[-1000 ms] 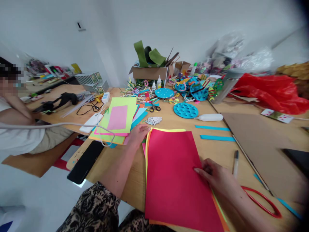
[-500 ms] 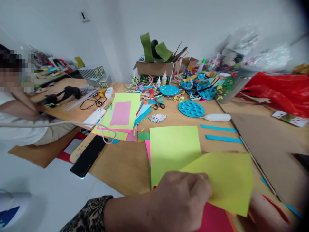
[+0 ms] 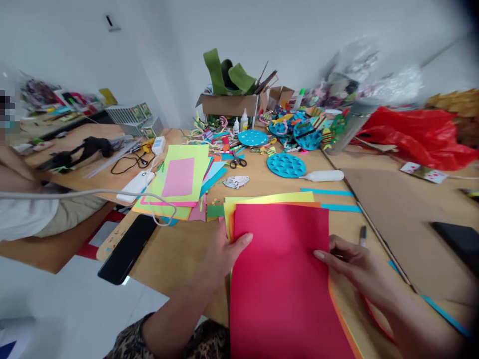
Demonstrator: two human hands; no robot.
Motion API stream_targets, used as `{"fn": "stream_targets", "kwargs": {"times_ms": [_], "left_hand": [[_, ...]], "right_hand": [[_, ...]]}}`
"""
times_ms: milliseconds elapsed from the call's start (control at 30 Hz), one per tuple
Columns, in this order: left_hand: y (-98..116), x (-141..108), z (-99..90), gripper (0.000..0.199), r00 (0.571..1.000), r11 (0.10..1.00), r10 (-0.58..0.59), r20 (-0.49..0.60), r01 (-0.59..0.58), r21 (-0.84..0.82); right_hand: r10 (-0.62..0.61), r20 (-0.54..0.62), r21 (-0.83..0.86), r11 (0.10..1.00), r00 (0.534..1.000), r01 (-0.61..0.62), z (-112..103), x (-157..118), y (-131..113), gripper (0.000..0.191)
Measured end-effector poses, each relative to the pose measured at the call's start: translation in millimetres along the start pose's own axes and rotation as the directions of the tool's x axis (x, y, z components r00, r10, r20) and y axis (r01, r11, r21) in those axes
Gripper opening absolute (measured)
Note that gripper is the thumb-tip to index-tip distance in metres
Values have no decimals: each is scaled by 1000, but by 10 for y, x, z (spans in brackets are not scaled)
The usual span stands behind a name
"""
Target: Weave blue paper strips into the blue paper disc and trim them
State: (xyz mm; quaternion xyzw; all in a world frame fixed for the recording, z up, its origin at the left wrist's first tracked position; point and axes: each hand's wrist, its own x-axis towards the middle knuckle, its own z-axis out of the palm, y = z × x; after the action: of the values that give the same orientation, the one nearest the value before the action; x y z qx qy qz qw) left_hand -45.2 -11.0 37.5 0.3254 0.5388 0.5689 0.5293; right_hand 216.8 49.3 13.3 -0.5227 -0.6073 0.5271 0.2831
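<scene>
A stack of coloured paper sheets lies between my hands, with a red sheet [image 3: 279, 279] on top. Edges of orange and yellow paper [image 3: 269, 198] show behind and beneath it. My left hand [image 3: 228, 249] grips the stack's left edge, thumb on the red sheet and fingers hidden behind. On the right edge, my right hand [image 3: 348, 259] pinches the paper between thumb and fingers. A dark-tipped marker [image 3: 362, 235] lies just beyond my right hand. Something red and curved [image 3: 377, 319] shows partly under my right forearm.
Blue strips [image 3: 342, 208] and a white squeeze bottle [image 3: 325, 175] lie behind the stack. A blue dimpled disc [image 3: 286, 165], scissors [image 3: 238, 160] and a paper pile [image 3: 200, 149] sit farther back. A black phone [image 3: 129, 249] rests at the left edge. Another person sits far left.
The yellow sheet held up by my left hand is no longer raised. Both hands now hold the sides of the stack, whose red sheet is in full view over the yellow paper.
</scene>
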Motion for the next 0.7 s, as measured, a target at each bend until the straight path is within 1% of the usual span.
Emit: {"fn": "stream_targets", "kwargs": {"times_ms": [33, 100, 133, 233, 300, 333, 400, 467, 500, 533, 600, 633, 700], "left_hand": [[-43, 17, -31, 44, 997, 996, -23, 71, 29, -87], [-123, 13, -81, 42, 987, 972, -101, 126, 125, -200], [-156, -2, -97, 40, 979, 953, -150, 137, 180, -242], [-215, -55, -116, 42, 954, 901, -266, 139, 297, -316], [-219, -67, -141, 43, 945, 886, -305, 114, 326, -331], [-210, -65, -170, 42, 944, 883, -317, 92, 329, -333], [-170, -51, -271, 42, 947, 888, -322, 14, 307, -342], [-116, -49, -417, 43, 953, 913, -276, -124, 220, -343], [-90, -59, -497, 42, 946, 919, -276, -169, 208, -334], [-69, -79, -574, 42, 934, 922, -294, -201, 222, -319], [-45, -140, -700, 43, 909, 921, -332, -253, 254, -295], [-41, -176, -742, 43, 897, 915, -354, -265, 273, -298], [-45, -244, -782, 44, 877, 898, -389, -282, 293, -329]], "right_hand": [[-6, 9, 28, 1000, 1000, 6, -3, -19, -28, 36], [-3, 21, 79, 997, 1000, 2, 7, -73, -79, 34], [6, 17, 97, 995, 1000, -8, 22, -103, -101, 35], [44, -28, 117, 992, 999, -40, 92, -169, -152, 39], [31, -39, 94, 995, 999, -28, 122, -160, -174, 42], [20, -23, 71, 997, 1000, -18, 118, -134, -179, 42], [7, 15, -8, 1000, 1000, -7, 71, -43, -170, 44], [6, -9, -183, 983, 1000, -8, -4, 74, -136, 45], [0, -53, -305, 952, 999, -16, -35, 130, -112, 43], [-16, -98, -428, 903, 995, -28, -52, 180, -84, 39], [-58, -145, -605, 795, 988, -42, -32, 247, -33, 35], [-72, -146, -648, 761, 987, -40, 5, 265, -15, 34], [-89, -127, -676, 736, 988, -21, 106, 277, 2, 36]]}}
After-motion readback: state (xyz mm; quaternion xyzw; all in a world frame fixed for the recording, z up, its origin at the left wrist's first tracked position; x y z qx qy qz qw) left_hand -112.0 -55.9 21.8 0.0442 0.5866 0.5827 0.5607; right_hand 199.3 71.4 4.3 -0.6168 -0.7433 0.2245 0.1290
